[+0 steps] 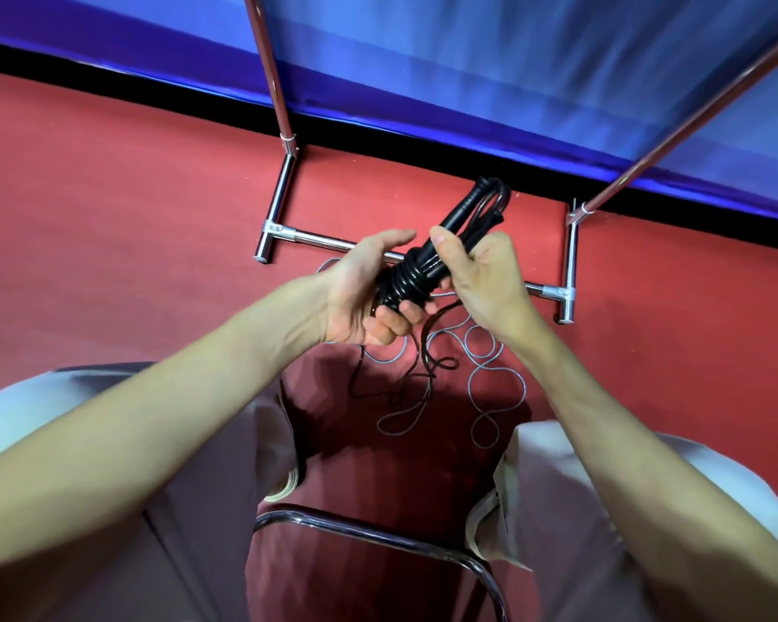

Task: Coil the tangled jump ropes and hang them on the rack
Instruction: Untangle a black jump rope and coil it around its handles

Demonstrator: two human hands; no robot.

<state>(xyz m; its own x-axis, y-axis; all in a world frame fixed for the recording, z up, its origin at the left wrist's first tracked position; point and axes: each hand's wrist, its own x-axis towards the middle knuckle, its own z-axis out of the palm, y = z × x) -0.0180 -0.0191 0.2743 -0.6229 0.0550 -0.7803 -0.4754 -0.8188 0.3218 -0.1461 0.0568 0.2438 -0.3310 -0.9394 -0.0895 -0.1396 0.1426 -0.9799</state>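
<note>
The black rope (412, 271) is up in both hands, in front of the rack's (284, 199) low crossbar, which runs behind the hands. Its handles and several folded loops point up and away, past the crossbar toward the blue wall, and a band of turns wraps their middle. The left hand (360, 298) cups the bundle from below, fingers curled round the wrapped part, thumb out straight. The right hand (477, 276) pinches the bundle just above the wraps, thumb on top. A loose tail drops from the wraps to the floor on the near side of the rack.

The rope looks light, thin and glossy, so probably slick and springy; turns may slide or unwind if the pinch eases. The best hold seems to be on the wraps themselves, with the stiff handles as a core, while the tail is fed round.

The grey rope (481, 374) lies in loose loops on the floor, near side of the rack, below the hands; it is soft, limp and not yet coiled.
</note>
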